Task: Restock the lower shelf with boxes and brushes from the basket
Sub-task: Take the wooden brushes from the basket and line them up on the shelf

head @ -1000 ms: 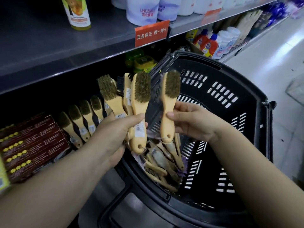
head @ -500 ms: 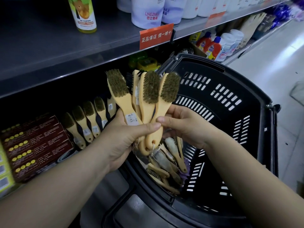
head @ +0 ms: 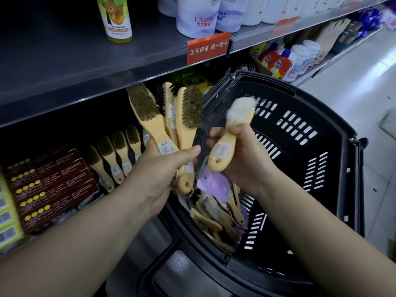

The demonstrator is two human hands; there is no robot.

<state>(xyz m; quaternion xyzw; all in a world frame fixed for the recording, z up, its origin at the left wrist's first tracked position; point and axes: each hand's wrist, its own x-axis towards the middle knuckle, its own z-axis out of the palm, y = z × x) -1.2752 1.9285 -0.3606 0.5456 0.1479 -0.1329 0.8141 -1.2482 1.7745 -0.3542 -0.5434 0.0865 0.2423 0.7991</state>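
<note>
My left hand (head: 162,174) grips a fan of several wooden brushes (head: 188,112) with dark bristles, held upright in front of the lower shelf. My right hand (head: 242,161) holds a wooden brush with white bristles (head: 225,146) by its handle, above the black basket (head: 334,168). A purple tag hangs below that brush. More brushes (head: 216,213) lie piled in the basket's bottom. On the lower shelf a row of brushes (head: 120,151) stands next to stacked dark red boxes (head: 49,185).
An upper shelf (head: 85,67) overhangs the lower one, carrying a yellow bottle (head: 115,18), white packs (head: 197,16) and a red price sign (head: 207,48). Detergent bottles (head: 280,58) stand further right. Light floor (head: 364,93) lies to the right of the basket.
The dark-bristled brush from my right hand has joined the bundle in my left hand. My right hand now holds a white-bristled brush above the basket.
</note>
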